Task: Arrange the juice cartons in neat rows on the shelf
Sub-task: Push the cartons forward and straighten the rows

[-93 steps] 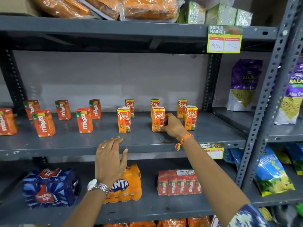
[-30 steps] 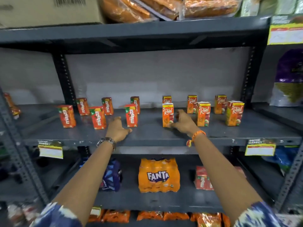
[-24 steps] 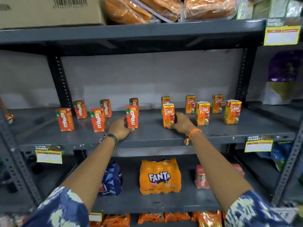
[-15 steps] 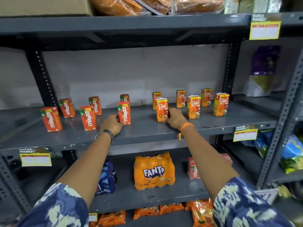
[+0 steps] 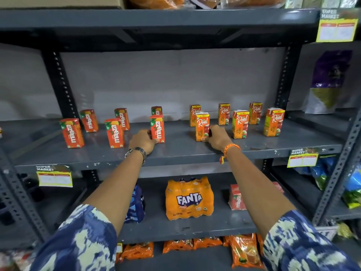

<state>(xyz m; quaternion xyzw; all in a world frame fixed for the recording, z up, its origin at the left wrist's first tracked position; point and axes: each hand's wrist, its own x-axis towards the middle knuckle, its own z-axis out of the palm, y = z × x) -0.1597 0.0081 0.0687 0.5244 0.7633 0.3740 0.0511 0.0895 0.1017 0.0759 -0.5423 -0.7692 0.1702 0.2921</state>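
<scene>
Orange cartons are standing in two rows on the shelf [image 5: 175,151], the left hand [image 5: 141,141] gripping a Maaza carton [image 5: 157,129] and the right hand [image 5: 218,138] gripping a Real carton [image 5: 202,126]; each should slide squarely into line beyond the fingertips.

Carrying juice cartons on a grey metal shelf [image 5: 175,151]: six red Maaza cartons [image 5: 157,129] standing upright in two loose rows left of the front Real carton [image 5: 202,126], five more orange Real cartons [image 5: 240,124] standing right of it and behind.
</scene>
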